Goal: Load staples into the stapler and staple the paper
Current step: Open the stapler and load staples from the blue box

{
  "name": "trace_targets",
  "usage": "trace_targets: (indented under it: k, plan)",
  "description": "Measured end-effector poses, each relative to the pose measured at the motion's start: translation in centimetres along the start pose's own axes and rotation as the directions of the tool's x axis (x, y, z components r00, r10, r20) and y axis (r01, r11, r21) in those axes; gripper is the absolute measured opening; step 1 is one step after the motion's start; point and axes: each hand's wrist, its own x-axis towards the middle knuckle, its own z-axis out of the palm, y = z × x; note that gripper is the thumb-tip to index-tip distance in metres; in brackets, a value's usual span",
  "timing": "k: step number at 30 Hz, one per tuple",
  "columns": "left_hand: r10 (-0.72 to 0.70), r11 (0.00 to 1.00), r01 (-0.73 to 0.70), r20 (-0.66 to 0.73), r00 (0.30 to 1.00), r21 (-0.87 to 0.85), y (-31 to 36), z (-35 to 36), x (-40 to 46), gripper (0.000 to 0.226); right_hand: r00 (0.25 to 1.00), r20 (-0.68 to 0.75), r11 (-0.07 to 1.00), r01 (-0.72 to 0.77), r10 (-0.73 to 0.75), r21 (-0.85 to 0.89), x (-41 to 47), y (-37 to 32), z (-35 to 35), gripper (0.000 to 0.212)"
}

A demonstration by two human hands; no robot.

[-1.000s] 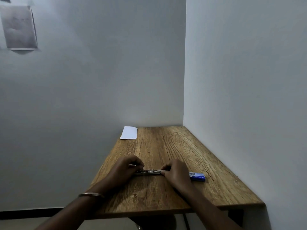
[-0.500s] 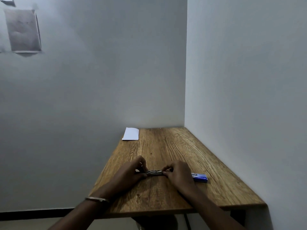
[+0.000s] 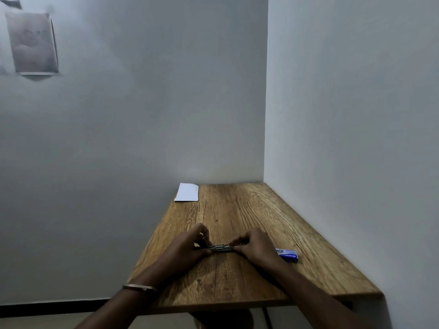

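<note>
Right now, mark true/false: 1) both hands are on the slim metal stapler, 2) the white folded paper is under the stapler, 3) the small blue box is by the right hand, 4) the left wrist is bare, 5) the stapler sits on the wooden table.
1) True: the left hand and right hand each pinch an end of the slim metal stapler.
2) False: the white folded paper lies at the table's far left corner, apart from the stapler.
3) True: the small blue box lies just beyond the right hand.
4) False: it wears a thin metal bangle.
5) True: it rests low on the wooden table.
</note>
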Motion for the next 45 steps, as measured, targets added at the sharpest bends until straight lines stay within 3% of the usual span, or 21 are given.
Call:
trace_targets:
  k: [8,14,19,25,45]
  plan:
    - [0.011,1.0,-0.011,-0.007,1.0,0.002,0.1,-0.1,-0.1,0.03,0.986,0.163,0.997,-0.034,0.022,0.068,0.5,-0.5,0.3,0.018]
    - [0.011,1.0,-0.011,-0.013,1.0,0.01,0.0,-0.1,-0.1,0.031,0.999,0.034,0.994,0.026,-0.03,0.102,0.3,-0.1,0.5,0.009]
    - [0.012,1.0,-0.012,-0.014,1.0,0.01,0.0,0.0,0.0,0.029,0.99,0.006,0.987,0.14,-0.14,-0.083,0.1,0.4,-0.4,0.012]
    - [0.001,1.0,-0.001,-0.004,1.0,0.008,0.0,0.0,0.0,0.029,0.986,0.004,0.97,0.163,-0.165,-0.18,0.4,0.5,-0.4,0.012]
    - [0.013,1.0,-0.013,-0.019,1.0,0.011,0.0,0.0,-0.1,0.029,0.993,0.028,0.989,0.121,-0.119,-0.08,0.4,-0.2,0.4,0.013]
